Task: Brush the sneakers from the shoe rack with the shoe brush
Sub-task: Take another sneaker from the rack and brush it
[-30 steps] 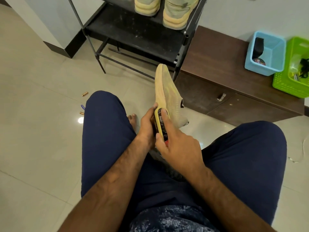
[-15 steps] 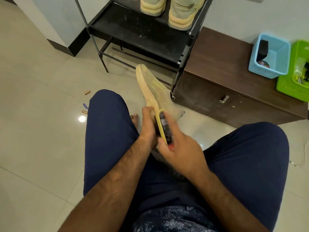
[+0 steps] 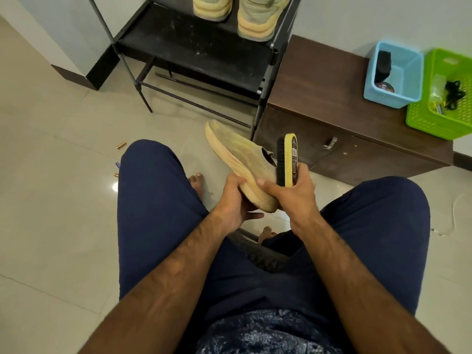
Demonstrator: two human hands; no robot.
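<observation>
A tan knit sneaker (image 3: 238, 155) is held between my knees, toe pointing up and to the left, sole side turned left. My left hand (image 3: 233, 200) grips its heel end from below. My right hand (image 3: 297, 194) holds the shoe brush (image 3: 287, 159) upright, its yellow back facing right and its black bristles against the sneaker's opening. A pair of pale yellow sneakers (image 3: 240, 14) stands on the black shoe rack (image 3: 199, 52) at the top of the view.
A dark wooden low cabinet (image 3: 332, 103) stands right of the rack, carrying a blue basket (image 3: 393, 75) and a green basket (image 3: 441, 95). Small brass-coloured bits (image 3: 121, 145) lie on the tiled floor at left. My bare feet (image 3: 196, 180) rest on the floor.
The sneaker has tipped over to the left and lower. My right hand has lifted the brush from the sneaker's side to its right, near the opening. The view shifted a little.
</observation>
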